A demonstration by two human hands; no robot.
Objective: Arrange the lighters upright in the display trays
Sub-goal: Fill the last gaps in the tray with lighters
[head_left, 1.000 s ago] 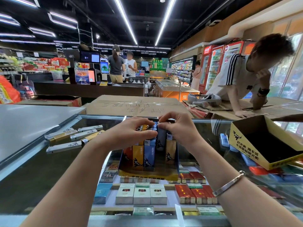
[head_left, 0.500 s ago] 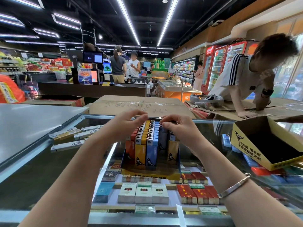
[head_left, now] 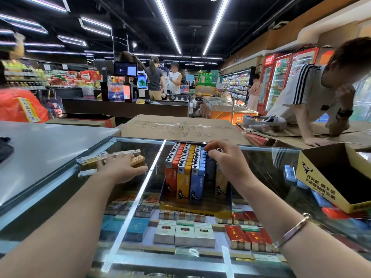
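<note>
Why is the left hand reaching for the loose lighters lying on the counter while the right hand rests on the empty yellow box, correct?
Not quite. The head view shows the right hand on the upright lighters in the display tray, not the empty yellow box. The left hand does reach the loose lighters.

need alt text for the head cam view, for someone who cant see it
On a glass shop counter, a person's right hand rests curled on the tops of upright lighters packed in a display tray, while the left hand reaches over loose lighters lying flat to the left. An empty yellow display box sits at right; cigarette packs show under the glass.
</note>
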